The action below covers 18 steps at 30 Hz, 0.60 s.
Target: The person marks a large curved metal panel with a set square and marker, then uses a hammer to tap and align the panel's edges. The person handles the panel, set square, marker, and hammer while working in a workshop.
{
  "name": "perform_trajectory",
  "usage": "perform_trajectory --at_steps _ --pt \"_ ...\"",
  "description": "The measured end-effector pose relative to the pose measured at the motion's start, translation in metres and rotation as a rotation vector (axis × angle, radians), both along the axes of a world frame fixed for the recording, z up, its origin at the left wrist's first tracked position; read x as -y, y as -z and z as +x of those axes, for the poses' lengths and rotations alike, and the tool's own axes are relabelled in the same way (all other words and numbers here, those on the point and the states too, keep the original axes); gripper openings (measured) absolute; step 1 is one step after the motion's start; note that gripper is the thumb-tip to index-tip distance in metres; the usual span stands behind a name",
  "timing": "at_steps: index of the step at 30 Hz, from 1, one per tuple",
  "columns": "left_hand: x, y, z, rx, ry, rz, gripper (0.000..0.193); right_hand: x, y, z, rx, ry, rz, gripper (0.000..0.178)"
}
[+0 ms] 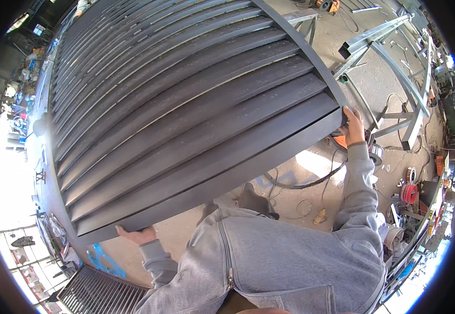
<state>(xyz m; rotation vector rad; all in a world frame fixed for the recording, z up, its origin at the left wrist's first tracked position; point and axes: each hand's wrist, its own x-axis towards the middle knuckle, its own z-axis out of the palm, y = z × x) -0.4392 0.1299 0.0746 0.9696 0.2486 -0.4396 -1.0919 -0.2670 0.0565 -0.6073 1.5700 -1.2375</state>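
Observation:
A large dark grey louvered metal panel (211, 118), its slats running across inside a flat frame, fills the upper left and middle. My left hand (138, 236) grips the lower edge near its left corner, thumb on the outer face and the other fingers mostly hidden beneath. At the right corner, my right hand (355, 127) is wrapped round the frame's end, fingertips on its side. Both arms are in grey sleeves. What bears the far side of the panel is largely out of sight, though a metal stand (301, 17) shows beside its far right edge.
Steel box-section frames (395, 68) stand at the right. Dark cable (311, 184) and a yellow-ended lead lie on the floor near my shoes (254, 200). A smaller slatted panel (99, 293) and blue strapping (103, 261) are at lower left; a red reel (409, 193) sits at right.

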Motion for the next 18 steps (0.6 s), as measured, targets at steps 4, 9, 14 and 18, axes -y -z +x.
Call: perform_trajectory --at_steps 4,9,14,18 --pt "0.033 0.033 -0.053 -0.129 0.097 -0.088 0.062 0.041 0.018 -0.028 -0.041 0.093 0.046 0.038" --pt "0.059 0.056 -0.093 -0.236 0.156 -0.027 0.066 0.078 0.044 -0.062 -0.027 0.105 0.023 0.039" --pt "0.064 0.072 -0.107 -0.287 0.221 -0.050 0.064 0.104 0.063 -0.073 -0.104 0.158 0.118 0.044" --pt "0.065 0.084 -0.112 -0.323 0.231 -0.052 0.064 0.110 0.067 -0.075 -0.100 0.134 0.111 0.051"
